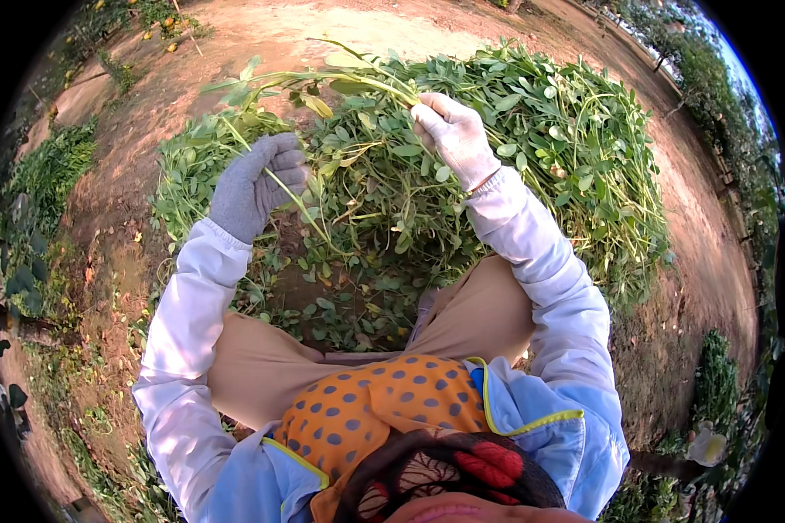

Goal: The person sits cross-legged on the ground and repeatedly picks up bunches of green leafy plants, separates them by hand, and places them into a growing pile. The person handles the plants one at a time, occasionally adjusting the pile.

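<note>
My right hand [455,138], in a whitish glove, is closed around the thick end of a small bunch of green leafy stems [371,81]. The stems stretch leftward from it, their leaves hanging over the ground. In a grey glove, my left hand [257,185] has its fingers curled, with a thin green stem [300,206] passing through its grip and sticking out on both sides. Both hands are raised over a large heap of cut leafy plants [576,131] in front of me. The heap spreads widest to the right of my right hand.
My bent legs [484,301] frame loose leaves scattered on the ground. Reddish-brown bare soil [270,26] surrounds the heap. Another green pile [57,170] lies at the far left, and a dark green bundle [715,379] at the right. Trees [711,78] stand along the right side.
</note>
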`<state>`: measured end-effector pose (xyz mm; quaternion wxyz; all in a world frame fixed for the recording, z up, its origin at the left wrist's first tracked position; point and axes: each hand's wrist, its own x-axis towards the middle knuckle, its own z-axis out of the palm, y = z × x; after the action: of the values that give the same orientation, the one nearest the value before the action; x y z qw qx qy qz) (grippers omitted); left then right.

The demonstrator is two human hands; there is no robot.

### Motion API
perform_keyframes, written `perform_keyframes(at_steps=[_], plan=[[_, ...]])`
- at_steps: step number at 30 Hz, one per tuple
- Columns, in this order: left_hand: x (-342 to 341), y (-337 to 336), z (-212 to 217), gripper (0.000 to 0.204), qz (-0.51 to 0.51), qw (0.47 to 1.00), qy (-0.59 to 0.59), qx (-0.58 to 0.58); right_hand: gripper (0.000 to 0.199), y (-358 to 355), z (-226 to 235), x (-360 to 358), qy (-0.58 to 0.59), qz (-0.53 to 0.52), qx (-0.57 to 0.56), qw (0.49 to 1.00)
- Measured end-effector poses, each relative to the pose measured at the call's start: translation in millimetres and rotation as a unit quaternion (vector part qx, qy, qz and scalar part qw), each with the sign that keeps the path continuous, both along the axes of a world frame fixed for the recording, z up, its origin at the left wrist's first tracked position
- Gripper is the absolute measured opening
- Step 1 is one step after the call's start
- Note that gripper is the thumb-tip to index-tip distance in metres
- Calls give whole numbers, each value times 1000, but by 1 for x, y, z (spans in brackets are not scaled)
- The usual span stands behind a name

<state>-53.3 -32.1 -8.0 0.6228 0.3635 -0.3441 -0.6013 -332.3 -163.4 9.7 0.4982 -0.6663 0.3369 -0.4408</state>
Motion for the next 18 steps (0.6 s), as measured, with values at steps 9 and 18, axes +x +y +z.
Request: perform_keyframes(at_steps=[9, 18], plan=[[-15, -1, -16, 35, 64, 991, 114, -23, 25, 49, -36, 26, 163, 87, -367, 912], [-14, -2, -8, 31, 23, 988, 140, -54, 31, 19, -61, 7, 192, -127, -224, 947]])
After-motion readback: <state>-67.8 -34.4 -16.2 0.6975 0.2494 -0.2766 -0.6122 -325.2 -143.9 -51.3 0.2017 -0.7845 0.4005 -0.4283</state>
